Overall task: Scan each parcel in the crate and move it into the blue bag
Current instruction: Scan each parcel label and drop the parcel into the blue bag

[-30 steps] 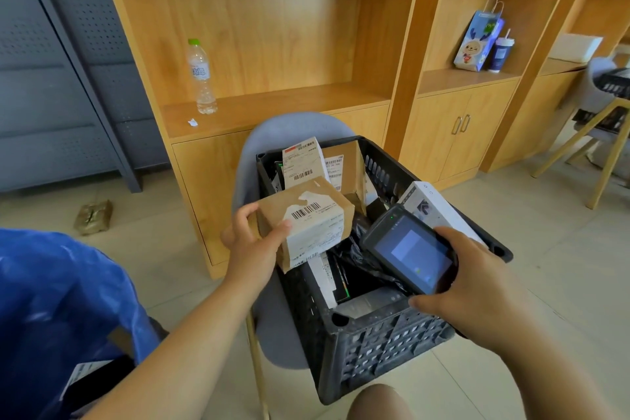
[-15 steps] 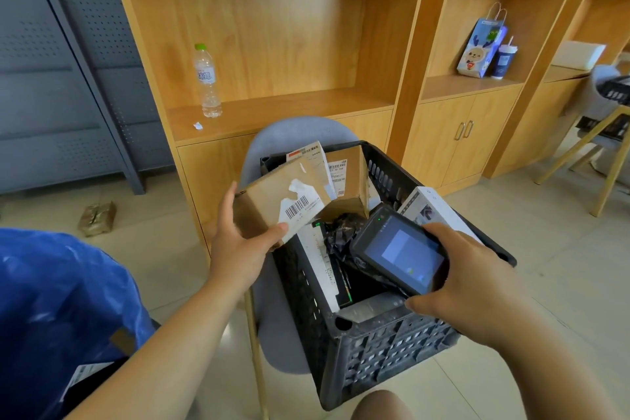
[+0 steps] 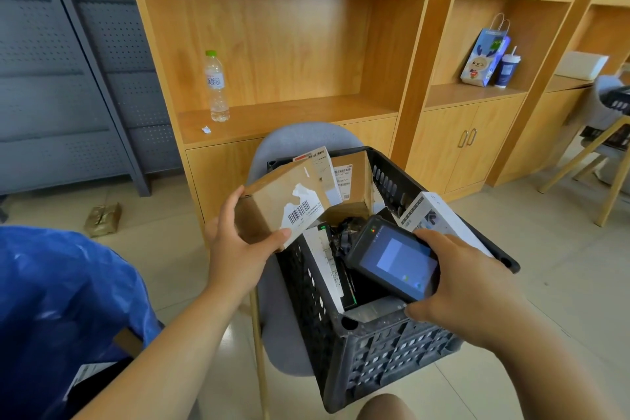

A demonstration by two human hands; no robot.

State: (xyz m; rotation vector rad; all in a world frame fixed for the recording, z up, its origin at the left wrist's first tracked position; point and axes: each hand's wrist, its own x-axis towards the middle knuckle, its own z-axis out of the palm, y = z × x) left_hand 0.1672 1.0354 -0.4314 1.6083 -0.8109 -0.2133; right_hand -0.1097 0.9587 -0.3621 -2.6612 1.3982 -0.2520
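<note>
At far left we note the blue bag point(image 3: 64, 300), its mouth open, with a labelled packet partly visible inside near the lower edge. To its right the left hand point(image 3: 235, 249) is clamped on a brown cardboard parcel point(image 3: 272, 204), thumb on the near corner and fingers wrapped behind its left end. We record the parcel as a plain kraft box, tilted, its upper face carrying a white barcode label point(image 3: 301, 213) with a torn white patch above it. It is held clear above the left rim of the black crate point(image 3: 392, 348), which rests on a grey chair point(image 3: 283, 334). Inside the crate we see further parcels: a brown box with white labels at the back and a white box point(image 3: 429, 215) leaning on the right rim. At right, the right hand point(image 3: 467, 290) is closed around a dark handheld scanner point(image 3: 392, 262), screen lit and facing up, held over the crate and just right of the parcel without touching it.
</note>
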